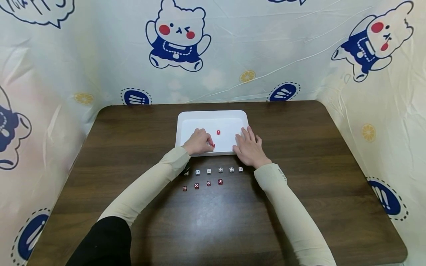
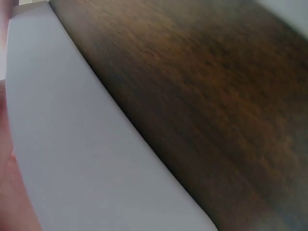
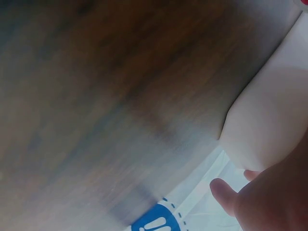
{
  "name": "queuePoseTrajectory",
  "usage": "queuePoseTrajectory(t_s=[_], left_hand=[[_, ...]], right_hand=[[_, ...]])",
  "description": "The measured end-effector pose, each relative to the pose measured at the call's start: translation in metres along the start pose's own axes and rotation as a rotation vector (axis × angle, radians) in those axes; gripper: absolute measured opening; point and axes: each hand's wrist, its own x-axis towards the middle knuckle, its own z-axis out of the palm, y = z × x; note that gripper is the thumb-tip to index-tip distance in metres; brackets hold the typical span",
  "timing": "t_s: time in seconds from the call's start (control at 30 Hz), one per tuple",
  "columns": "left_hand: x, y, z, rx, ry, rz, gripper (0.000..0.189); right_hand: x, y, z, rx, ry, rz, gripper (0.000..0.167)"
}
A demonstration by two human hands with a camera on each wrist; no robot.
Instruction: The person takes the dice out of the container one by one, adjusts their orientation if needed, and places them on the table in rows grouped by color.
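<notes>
Inside the white tray (image 1: pixel 186 117), my left hand (image 1: pixel 198 142) pinches a small red die (image 1: pixel 213 145) between thumb and fingertips, low over the near part of the tray. Another red die (image 1: pixel 218 132) lies farther back on the tray floor. My right hand (image 1: pixel 249 147) rests over the tray's right front corner, fingers spread. In the left wrist view, the tray's outer wall (image 2: pixel 86 125) fills the left side and hides most of the hand. The right wrist view catches part of my right hand (image 3: pixel 274 202) beside the tray wall (image 3: pixel 269 110).
In front of the tray, a row of white dice (image 1: pixel 220 170) lies on the brown wooden table (image 1: pixel 299 177), its left end partly covered by my left sleeve. Nearer to me runs a row of red dice (image 1: pixel 208 183). A printed curtain (image 1: pixel 233 44) hangs around the table.
</notes>
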Motion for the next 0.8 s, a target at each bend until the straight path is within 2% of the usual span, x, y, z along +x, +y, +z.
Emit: queuePoseTrajectory(t_s=[0.23,0.43,0.67,0.8], left_hand=[[-0.004,0.002,-0.003,0.02,0.03,0.023,0.015],[-0.012,0.01,-0.01,0.045,0.066,0.058,0.015],[-0.02,0.02,-0.018,0.058,0.077,0.076,0.017],[-0.023,0.023,-0.02,0.067,0.093,0.107,0.018]], right_hand=[[0.0,-0.001,0.0,-0.002,0.005,-0.002,0.056],[0.0,-0.001,-0.001,0.014,-0.003,0.002,0.057],[-0.001,-0.001,-0.001,0.007,-0.01,0.006,0.058],[-0.001,-0.001,-0.001,-0.002,-0.008,0.003,0.058]])
